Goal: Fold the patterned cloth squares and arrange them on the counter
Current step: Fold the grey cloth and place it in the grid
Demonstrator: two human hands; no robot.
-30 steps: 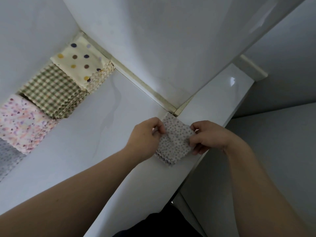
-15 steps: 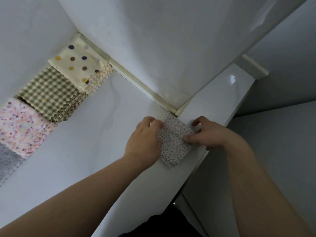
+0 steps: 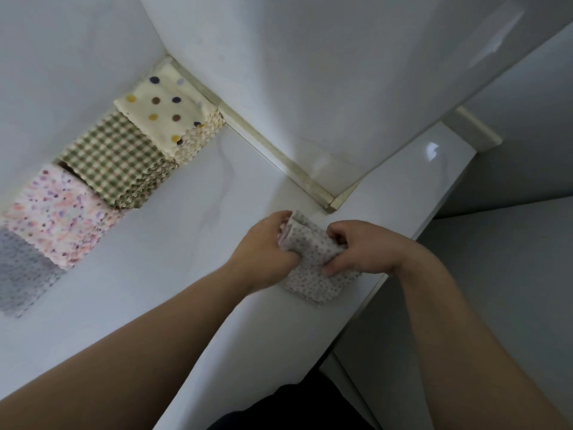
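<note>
Toward 5 o'clock from the middle of the view, on the white desk [image 3: 186, 259], close to its front edge: a beige small-dotted cloth square [image 3: 313, 274]. Lies bunched and half folded, with its lower part flat on the desk and its upper part lifted into a ridge. Pinched at its 9 o'clock side by the left grip [image 3: 263, 252], fingers curled into the fabric. Pinched at its 3 o'clock side by the right grip [image 3: 362, 252], thumb and fingers narrow on a raised fold.

Well apart, from 9 to 11 o'clock along the left wall: four cloth stacks in a row, edge to edge and partly overlapping, all with zigzag-cut edges. In the corner at 11 o'clock, a cream polka-dot stack [image 3: 167, 116]; next, a green gingham stack [image 3: 114, 162]; then a pink floral stack [image 3: 59, 215]; at 9 o'clock, a grey stack [image 3: 21, 271], blurred and cut by the frame.

At 12 o'clock of the cloth square, a yellowed trim strip [image 3: 279, 156] along the foot of the back wall, ending just beside the cloth's far corner.
</note>
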